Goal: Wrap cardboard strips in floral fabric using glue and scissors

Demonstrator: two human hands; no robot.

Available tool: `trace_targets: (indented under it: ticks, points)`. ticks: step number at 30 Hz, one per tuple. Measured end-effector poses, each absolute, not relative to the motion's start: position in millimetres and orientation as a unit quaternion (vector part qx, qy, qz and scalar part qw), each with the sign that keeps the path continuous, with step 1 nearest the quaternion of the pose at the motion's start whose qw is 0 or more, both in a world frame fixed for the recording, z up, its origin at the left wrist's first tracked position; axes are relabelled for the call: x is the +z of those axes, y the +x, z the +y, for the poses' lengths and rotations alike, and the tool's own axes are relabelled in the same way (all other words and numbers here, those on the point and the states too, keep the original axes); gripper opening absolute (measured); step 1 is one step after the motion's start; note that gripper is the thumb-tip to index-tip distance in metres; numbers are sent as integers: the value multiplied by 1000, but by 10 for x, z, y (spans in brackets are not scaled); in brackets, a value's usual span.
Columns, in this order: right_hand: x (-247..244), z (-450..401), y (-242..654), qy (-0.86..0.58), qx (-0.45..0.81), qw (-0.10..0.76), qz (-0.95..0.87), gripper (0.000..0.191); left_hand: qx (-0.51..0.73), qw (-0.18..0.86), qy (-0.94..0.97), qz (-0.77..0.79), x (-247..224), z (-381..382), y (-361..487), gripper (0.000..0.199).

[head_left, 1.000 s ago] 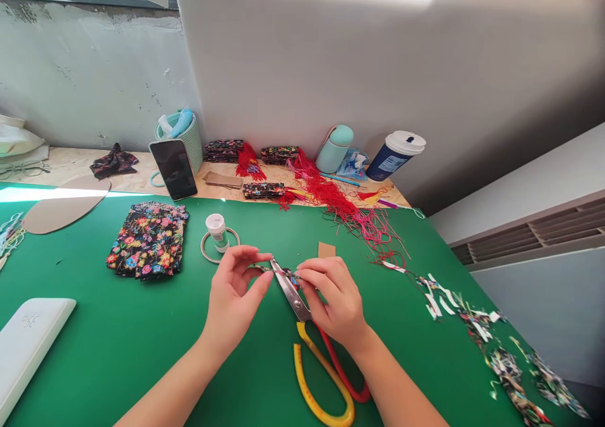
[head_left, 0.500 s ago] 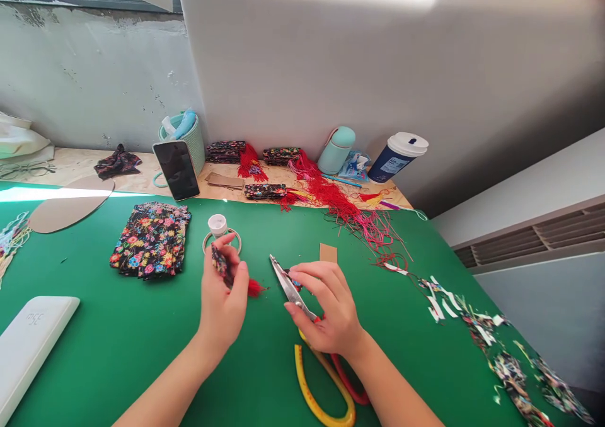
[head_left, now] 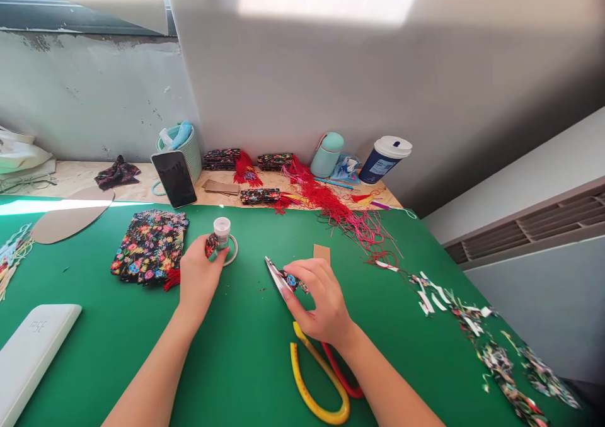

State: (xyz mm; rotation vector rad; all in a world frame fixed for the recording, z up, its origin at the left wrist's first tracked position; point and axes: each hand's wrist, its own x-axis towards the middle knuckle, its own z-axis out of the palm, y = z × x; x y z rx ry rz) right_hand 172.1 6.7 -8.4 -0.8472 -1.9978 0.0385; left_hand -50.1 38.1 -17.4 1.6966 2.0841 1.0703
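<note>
My left hand (head_left: 201,273) is closed around a folded strip of black floral fabric (head_left: 211,245), with its thumb and fingers also against a small white-capped bottle (head_left: 222,230). The bottle is upright; whether it is lifted I cannot tell. A red tassel (head_left: 172,279) shows on the far side of that wrist. My right hand (head_left: 319,298) curls over the blades of the scissors (head_left: 276,276), which have one yellow and one red handle. Under its fingertips is a scrap of floral fabric (head_left: 292,281). The palm hides the scissors' pivot.
A roll of tape (head_left: 233,250) lies by the bottle, a stack of floral fabric pieces (head_left: 149,244) to its left. A white power bank (head_left: 40,345) is at left, scraps (head_left: 505,370) at right. Behind stand a phone (head_left: 174,178), flask (head_left: 327,155) and cup (head_left: 385,159), among red tassels (head_left: 316,194).
My left hand has moved left and turned, carrying the floral strip to the bottle; its red tassel now trails left. My right hand stays at the scissors. The view has tilted slightly.
</note>
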Motion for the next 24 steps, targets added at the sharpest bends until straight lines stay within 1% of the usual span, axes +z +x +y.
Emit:
trace_targets:
  ticks: [2,4,7,9,11,14,17,21,24]
  points:
    - [-98,65,1705,-358,21,460,-812,30,384,96,606,690,-189,376,-484,16]
    - [-124,59,1686,-379,57,456,-803,28,409,62,633,654,-197,353,-433,18]
    - [-171,44,1662,-407,181,450,-774,30,430,19,692,580,-204,260,-291,20]
    - [-194,32,1652,-405,268,444,-753,36,422,2,740,523,-210,169,-177,24]
    - [-205,26,1647,-397,332,452,-726,36,399,-1,788,469,-219,82,-80,30]
    - [-206,34,1648,-396,410,494,-657,27,376,33,814,441,-229,11,-6,39]
    - [-192,53,1661,-395,463,538,-584,24,380,71,807,446,-223,5,-2,40]
    - [-165,65,1679,-395,484,556,-548,30,389,131,798,441,-156,11,-19,29]
    - [-163,75,1686,-406,464,562,-552,35,371,178,791,453,-85,29,-55,20]
